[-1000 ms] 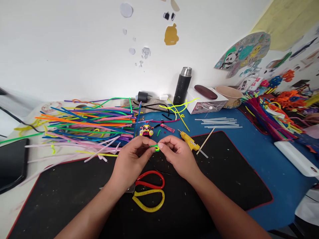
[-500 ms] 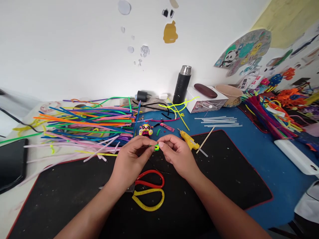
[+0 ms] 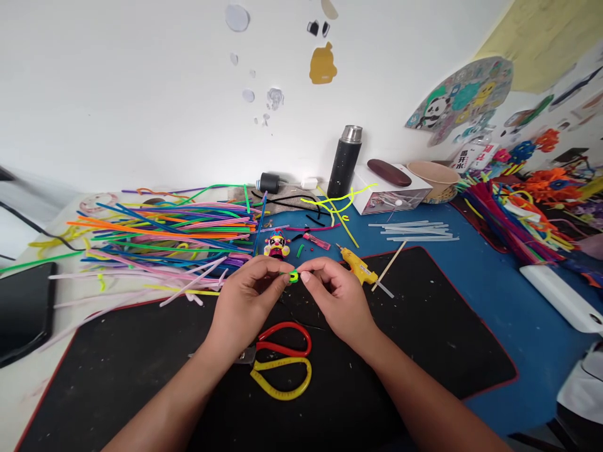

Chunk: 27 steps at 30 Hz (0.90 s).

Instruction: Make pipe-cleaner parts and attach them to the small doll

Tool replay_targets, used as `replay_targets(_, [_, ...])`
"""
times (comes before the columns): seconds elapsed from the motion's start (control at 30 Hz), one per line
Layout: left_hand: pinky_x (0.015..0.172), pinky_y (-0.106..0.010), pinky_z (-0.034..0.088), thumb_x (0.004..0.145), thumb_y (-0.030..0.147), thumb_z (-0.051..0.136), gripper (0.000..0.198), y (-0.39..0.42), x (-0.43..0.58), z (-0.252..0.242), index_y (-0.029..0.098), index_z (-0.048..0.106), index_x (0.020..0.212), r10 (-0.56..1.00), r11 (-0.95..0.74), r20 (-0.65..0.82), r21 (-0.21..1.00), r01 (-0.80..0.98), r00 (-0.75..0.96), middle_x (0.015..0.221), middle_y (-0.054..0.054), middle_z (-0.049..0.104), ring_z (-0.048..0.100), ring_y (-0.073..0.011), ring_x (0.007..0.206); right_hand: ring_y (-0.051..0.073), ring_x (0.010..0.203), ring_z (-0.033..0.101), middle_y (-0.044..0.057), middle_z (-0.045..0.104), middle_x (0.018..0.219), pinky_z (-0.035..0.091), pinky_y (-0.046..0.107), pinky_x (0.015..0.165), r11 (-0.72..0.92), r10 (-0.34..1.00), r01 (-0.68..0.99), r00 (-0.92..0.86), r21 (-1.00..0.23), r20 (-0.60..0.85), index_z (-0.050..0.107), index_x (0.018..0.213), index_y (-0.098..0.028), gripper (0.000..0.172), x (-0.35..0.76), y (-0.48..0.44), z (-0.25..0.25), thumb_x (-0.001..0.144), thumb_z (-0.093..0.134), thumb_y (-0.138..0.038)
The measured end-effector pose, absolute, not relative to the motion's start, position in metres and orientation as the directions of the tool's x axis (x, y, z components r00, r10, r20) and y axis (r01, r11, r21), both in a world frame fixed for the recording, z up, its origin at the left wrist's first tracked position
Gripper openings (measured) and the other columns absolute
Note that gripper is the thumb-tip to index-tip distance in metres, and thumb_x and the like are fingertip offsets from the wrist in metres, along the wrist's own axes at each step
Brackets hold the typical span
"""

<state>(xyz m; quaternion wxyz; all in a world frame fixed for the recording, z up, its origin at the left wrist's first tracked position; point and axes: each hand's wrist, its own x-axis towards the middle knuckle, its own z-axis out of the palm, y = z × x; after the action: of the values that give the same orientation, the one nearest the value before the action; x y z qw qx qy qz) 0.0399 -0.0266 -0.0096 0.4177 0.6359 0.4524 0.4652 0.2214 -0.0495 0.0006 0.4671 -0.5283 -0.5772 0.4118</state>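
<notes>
Between my fingertips is a small green and yellow piece (image 3: 294,276), bent into a loop. My left hand (image 3: 249,298) pinches it from the left with thumb and forefinger. My right hand (image 3: 336,298) has thumb and forefinger pressed together at the piece's right edge. Just beyond my hands stands a small colourful figure (image 3: 276,243). Scissors with one red and one yellow handle (image 3: 282,378) lie below my hands on the black mat (image 3: 424,326). To the right of my right hand rests a yellow glue gun (image 3: 358,266).
Many coloured pipe cleaners (image 3: 179,229) cover the left back. White glue sticks (image 3: 414,231) lie at the right back, before a white box (image 3: 391,188) and a black thermos (image 3: 345,160). A black tray-like object (image 3: 26,307) is at far left.
The fingers of my right hand have shifted slightly at the green and yellow piece, which shows a little more of its loop. The view has moved very slightly.
</notes>
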Motion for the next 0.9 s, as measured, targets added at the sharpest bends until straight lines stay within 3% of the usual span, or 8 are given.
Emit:
replay_targets(0.37, [0.077, -0.03, 0.055, 0.089, 0.034, 0.077, 0.015, -0.026, 0.04, -0.0095, 0.023, 0.079, 0.099, 0.981, -0.17, 0.156, 0.978, 0.121, 0.117, 0.095, -0.004, 0.077, 0.07, -0.0194, 0.086, 0.014, 0.061, 0.048, -0.002, 0.057, 0.071, 0.036, 0.028, 0.057, 0.097, 0.995, 0.238, -0.042, -0.966, 0.089, 0.071, 0.099, -0.021, 0.017, 0.2212, -0.0448, -0.0014, 0.1, 0.061, -0.035])
replay_targets(0.9, [0.081, -0.032, 0.06, 0.087, 0.037, 0.079, 0.018, -0.0248, 0.0393, -0.0038, 0.022, 0.077, 0.096, 0.987, -0.154, 0.149, 0.984, 0.093, 0.061, 0.097, -0.005, 0.078, 0.073, -0.0208, 0.088, 0.013, 0.054, 0.036, -0.006, 0.043, 0.061, 0.028, 0.027, 0.052, 0.072, 0.997, 0.209, -0.052, -0.975, 0.063, 0.072, 0.1, -0.022, 0.023, 0.2168, -0.0417, 0.0007, 0.1, 0.062, -0.042])
